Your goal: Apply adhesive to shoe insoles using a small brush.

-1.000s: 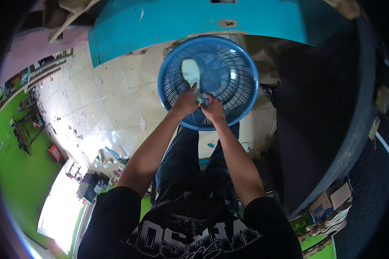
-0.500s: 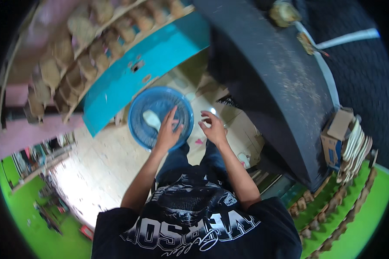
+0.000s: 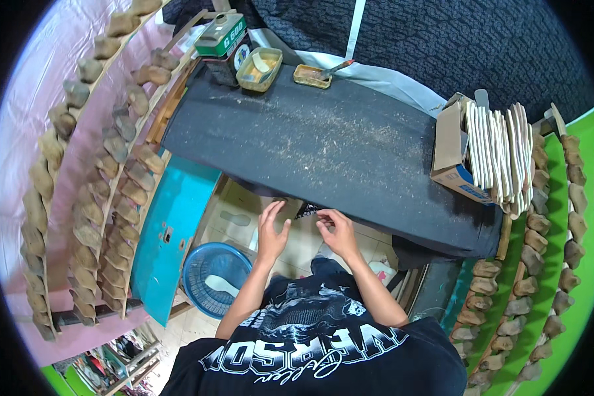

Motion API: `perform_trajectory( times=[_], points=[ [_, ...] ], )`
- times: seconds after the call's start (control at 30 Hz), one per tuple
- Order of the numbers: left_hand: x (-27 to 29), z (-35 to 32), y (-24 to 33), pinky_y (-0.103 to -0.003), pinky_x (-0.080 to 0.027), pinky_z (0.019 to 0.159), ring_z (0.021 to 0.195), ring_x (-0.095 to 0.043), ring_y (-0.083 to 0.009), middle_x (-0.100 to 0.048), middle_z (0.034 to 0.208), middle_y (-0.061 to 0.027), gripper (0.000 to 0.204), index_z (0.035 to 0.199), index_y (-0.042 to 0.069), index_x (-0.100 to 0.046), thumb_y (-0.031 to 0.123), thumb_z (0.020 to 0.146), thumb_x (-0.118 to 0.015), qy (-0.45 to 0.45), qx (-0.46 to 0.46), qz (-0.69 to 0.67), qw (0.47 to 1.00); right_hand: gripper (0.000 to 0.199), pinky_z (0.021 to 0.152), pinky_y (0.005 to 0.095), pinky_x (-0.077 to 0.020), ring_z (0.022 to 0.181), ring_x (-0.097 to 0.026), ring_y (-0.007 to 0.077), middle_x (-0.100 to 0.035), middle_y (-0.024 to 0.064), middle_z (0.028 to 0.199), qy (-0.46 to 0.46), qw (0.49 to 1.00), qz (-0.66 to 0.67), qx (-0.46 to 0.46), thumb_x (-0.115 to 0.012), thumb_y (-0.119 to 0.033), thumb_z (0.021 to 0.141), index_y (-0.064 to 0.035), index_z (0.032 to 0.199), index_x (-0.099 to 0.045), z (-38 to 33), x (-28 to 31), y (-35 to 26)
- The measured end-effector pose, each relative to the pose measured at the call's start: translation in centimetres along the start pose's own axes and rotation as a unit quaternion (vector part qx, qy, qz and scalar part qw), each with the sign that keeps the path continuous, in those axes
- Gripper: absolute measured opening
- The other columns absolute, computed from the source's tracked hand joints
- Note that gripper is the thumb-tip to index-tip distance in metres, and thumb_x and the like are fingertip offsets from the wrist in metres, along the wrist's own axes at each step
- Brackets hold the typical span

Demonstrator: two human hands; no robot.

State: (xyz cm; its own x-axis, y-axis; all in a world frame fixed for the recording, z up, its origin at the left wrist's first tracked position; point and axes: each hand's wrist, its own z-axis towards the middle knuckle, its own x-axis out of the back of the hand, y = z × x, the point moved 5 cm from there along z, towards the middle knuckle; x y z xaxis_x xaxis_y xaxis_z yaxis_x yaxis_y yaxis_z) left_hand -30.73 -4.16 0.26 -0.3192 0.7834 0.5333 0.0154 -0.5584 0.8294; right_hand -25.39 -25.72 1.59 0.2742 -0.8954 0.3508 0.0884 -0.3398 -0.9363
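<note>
Fingers of our left hand point(image 3: 271, 232) spread wide and hold nothing; our right hand point(image 3: 337, 232) curls loosely, and we cannot tell whether it pinches anything. Both hover just below the dusty black workbench point(image 3: 323, 145), whose near edge hides what lies beneath. Half a second ago our hands were over the blue basket point(image 3: 216, 277); now it sits at eight o'clock, a pale insole point(image 3: 218, 285) inside.
</note>
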Motion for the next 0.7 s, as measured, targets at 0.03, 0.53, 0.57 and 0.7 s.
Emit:
perform_trajectory(
  times=[0.03,0.53,0.57,0.7],
  points=[
    [-0.6,1.5,1.1,-0.048,-0.044,0.117,0.139,-0.055,-0.0381,-0.060,0.147,-0.0157,0.054,0.145,0.010,-0.065,0.008,0.092,-0.076,-0.006,-0.007,0.005,1.000,0.026,0.090,0.0373,-0.0604,0.099,-0.076,0.0282,-0.075,0.0168,0.110,0.008,1.000,-0.007,0.012,-0.074,-0.004,0.093,0.0012,0.118,-0.074,1.1,1.0,-0.1],
    [-6.5,19.3,1.3,-0.066,-0.021,0.128,0.150,-0.043,-0.0381,-0.054,0.155,-0.0151,0.054,0.144,0.009,-0.064,0.023,0.093,-0.077,-0.152,-0.173,0.167,0.959,0.047,0.107,0.0518,-0.0517,0.130,-0.057,0.0419,-0.062,0.0176,0.141,0.061,0.959,-0.273,0.038,-0.076,-0.009,0.083,-0.0056,0.129,-0.069,11.8,3.9,1.1],
    [-6.5,19.7,0.7,-0.067,-0.019,0.128,0.150,-0.043,-0.0378,-0.054,0.154,-0.0149,0.053,0.142,0.009,-0.065,0.024,0.093,-0.077,-0.169,-0.185,0.167,0.953,0.048,0.106,0.0528,-0.0522,0.130,-0.057,0.0419,-0.062,0.0179,0.140,0.074,0.955,-0.285,0.043,-0.076,-0.011,0.083,-0.0064,0.130,-0.069,11.7,3.5,1.8],
    [-5.8,20.7,-1.2,-0.069,-0.015,0.129,0.148,-0.044,-0.0380,-0.055,0.150,-0.0130,0.050,0.138,0.010,-0.068,0.025,0.092,-0.078,-0.206,-0.237,0.181,0.932,0.042,0.109,0.0490,-0.0523,0.131,-0.056,0.0404,-0.061,0.0159,0.141,0.083,0.958,-0.273,0.000,-0.077,-0.010,0.083,-0.0055,0.124,-0.071,11.7,2.5,1.4]
  ],
)
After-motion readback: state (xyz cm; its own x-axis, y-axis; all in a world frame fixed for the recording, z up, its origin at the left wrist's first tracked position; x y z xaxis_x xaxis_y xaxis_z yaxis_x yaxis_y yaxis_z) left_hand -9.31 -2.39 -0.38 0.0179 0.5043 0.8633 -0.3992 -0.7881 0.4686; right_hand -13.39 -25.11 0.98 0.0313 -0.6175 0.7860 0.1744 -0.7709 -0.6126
